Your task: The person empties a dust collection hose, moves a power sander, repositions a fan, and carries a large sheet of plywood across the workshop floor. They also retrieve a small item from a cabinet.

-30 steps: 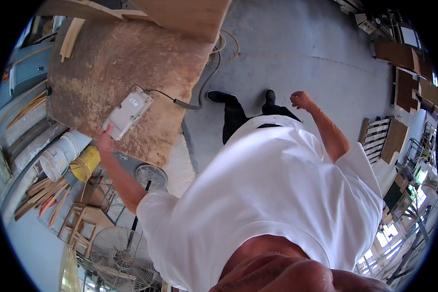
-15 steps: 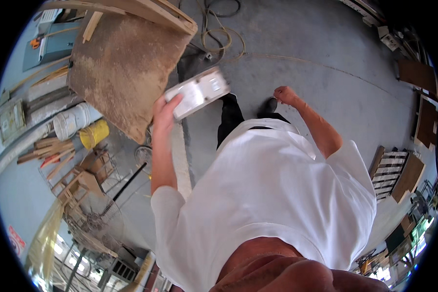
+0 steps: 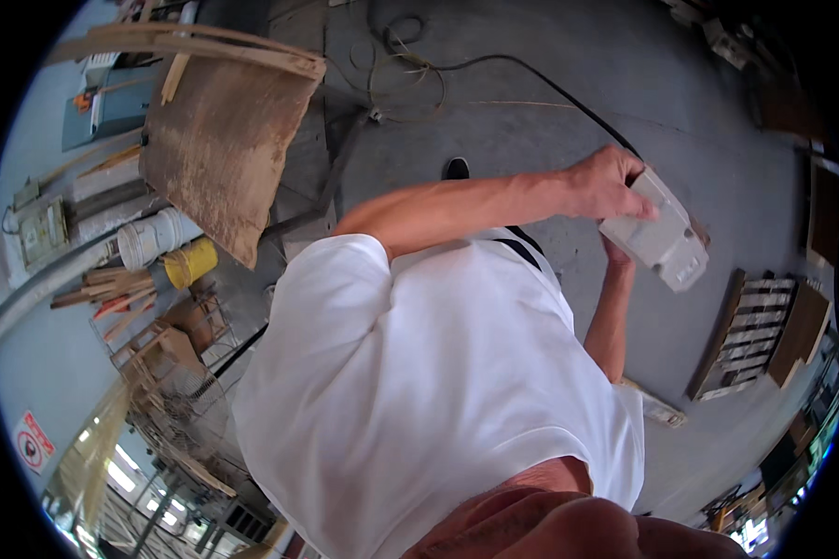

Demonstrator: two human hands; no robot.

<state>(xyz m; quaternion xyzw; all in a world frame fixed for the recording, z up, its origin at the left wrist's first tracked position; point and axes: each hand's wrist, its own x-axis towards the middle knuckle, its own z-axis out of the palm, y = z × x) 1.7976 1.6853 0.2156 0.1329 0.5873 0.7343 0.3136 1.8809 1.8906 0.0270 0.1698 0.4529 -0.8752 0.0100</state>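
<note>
My left arm reaches across my body to the right. At its end my left hand (image 3: 611, 184) is closed around one end of an oblong, grey-white, box-shaped thing (image 3: 660, 233) with rounded corners and a dark spot on its side. My right hand (image 3: 615, 250) is below and behind that thing, close to its underside. The fingers there are hidden, so whether they touch or grip it does not show. A black cable or hose (image 3: 550, 79) runs over from the far floor and ends at my left hand; I cannot see whether it joins the box-shaped thing.
A worn wooden board-topped table (image 3: 219, 140) stands at the far left. Beside it are a white bucket (image 3: 149, 235), a yellow bucket (image 3: 191, 263) and wood offcuts (image 3: 107, 291). A slatted pallet (image 3: 750, 331) stands at the right. Thin hoses (image 3: 405, 79) lie coiled on the floor.
My left hand has swung from left to right with the box-shaped thing, bringing it to my right hand. The black cable now stretches across the floor. My body has turned and shifted.
</note>
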